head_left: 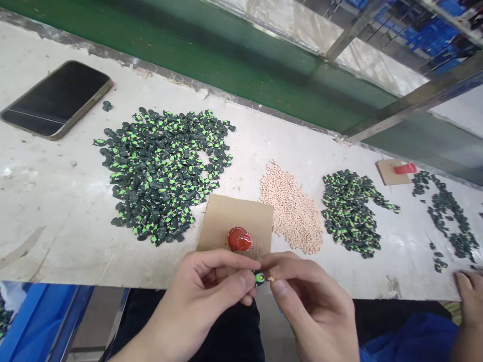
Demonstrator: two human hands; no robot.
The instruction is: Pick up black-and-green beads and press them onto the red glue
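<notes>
Left grip (211,291): closed, pinching a green-and-black piece (259,278) between thumb and fingers, bright green patch uppermost.
Right grip (309,296): closed at the tips of thumb and forefinger on what looks like a pale bead (270,278), partly hidden.
Green-and-black piece: held up near the close edge of the counter (56,196), just beside the bead; touching or barely apart, too small to tell.
Step in hand: judging by the pose, bringing bead and piece together.
Next move: seems to call for steady fingertips, fine alignment and a light pinch; easy to drop at this size.
Cardboard square (217,221): flat beyond both grips, bearing a glossy red blob (239,239), perhaps a small cup.
Bead heap (292,211): spread just right of the cardboard.
Piece heaps: a large heap (162,176) to the left, a smaller heap (350,216) right of the beads.
Phone (58,98): lying flat at far left.
Co-worker's hand (470,296): resting at the right edge of view.
</notes>
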